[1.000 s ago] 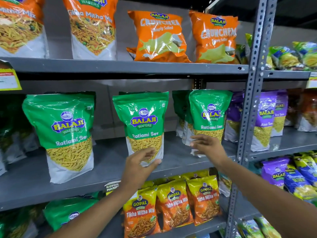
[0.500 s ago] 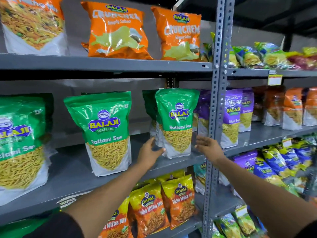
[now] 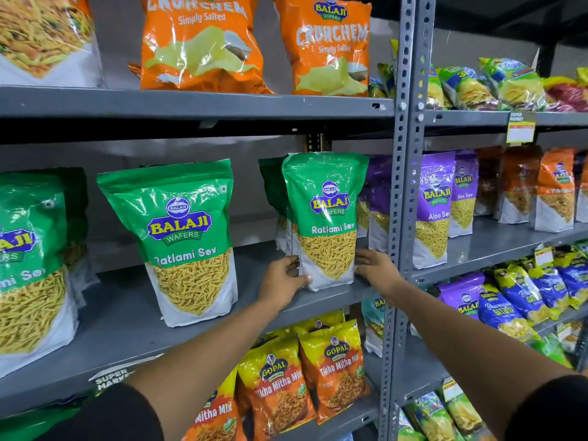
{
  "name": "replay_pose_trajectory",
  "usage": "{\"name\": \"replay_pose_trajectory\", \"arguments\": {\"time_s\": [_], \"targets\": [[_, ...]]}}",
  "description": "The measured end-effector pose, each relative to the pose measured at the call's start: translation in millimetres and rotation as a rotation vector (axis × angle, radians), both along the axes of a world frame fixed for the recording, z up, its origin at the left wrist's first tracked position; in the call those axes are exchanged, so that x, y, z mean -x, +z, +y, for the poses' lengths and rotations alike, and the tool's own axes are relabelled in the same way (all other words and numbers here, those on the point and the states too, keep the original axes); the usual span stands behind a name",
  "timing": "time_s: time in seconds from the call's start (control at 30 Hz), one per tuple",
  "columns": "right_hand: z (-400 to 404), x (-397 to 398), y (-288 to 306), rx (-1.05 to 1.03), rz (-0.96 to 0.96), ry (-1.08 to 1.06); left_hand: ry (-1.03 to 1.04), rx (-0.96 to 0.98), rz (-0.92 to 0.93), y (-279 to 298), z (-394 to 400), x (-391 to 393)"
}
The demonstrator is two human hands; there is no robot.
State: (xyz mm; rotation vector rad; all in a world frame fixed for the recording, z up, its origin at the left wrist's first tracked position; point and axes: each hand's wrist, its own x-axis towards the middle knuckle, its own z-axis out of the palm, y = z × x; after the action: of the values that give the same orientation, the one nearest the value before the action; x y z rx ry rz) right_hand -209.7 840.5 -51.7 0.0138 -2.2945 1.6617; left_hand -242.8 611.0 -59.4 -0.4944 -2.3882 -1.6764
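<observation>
A green Balaji Ratlami Sev pouch [image 3: 327, 218] stands upright at the right end of the grey middle shelf [image 3: 127, 319], with more green pouches behind it. My left hand [image 3: 281, 281] holds its lower left corner, thumb on the front and fingers curled round the edge. My right hand [image 3: 377, 270] presses its straight fingers against the pouch's lower right side. The pouch's bottom rests on the shelf near the front lip.
Another Ratlami Sev pouch [image 3: 181, 237] stands to the left, and a third is cut off at the frame edge. A perforated steel post [image 3: 405, 186] rises just right of my right hand. Orange Crunchem bags [image 3: 203, 43] sit above, purple Aloo Sev pouches [image 3: 434, 208] to the right, Gopal packs [image 3: 331, 367] below.
My view and both hands shifted right along the shelf. The left hand left the middle pouch, and both hands closed in on the rightmost pouch from either side.
</observation>
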Motion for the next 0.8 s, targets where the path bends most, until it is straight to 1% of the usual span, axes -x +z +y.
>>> {"name": "replay_pose_trajectory", "arguments": {"time_s": [0.2, 0.53, 0.67, 0.73, 0.8], "targets": [[3.8, -1.8, 0.7, 0.004, 0.019, 0.023, 0.063, 0.028, 0.035, 0.0, 8.0, -3.5], [7.0, -2.1, -5.5, 0.011, 0.012, -0.001, 0.031, 0.001, 0.033, -0.3, 7.9, -7.1], [8.2, -4.5, -7.4, 0.053, 0.01, -0.114, 0.018, -0.063, 0.011, 0.9, 0.0, -11.6], [7.1, -11.6, -5.2, 0.079, 0.044, -0.202, 0.004, -0.084, 0.034, 1.1, -7.4, -15.6], [2.2, -24.4, 2.2, 0.056, 0.101, -0.296, -0.001, -0.101, 0.063, 1.9, -17.3, -20.4]]}}
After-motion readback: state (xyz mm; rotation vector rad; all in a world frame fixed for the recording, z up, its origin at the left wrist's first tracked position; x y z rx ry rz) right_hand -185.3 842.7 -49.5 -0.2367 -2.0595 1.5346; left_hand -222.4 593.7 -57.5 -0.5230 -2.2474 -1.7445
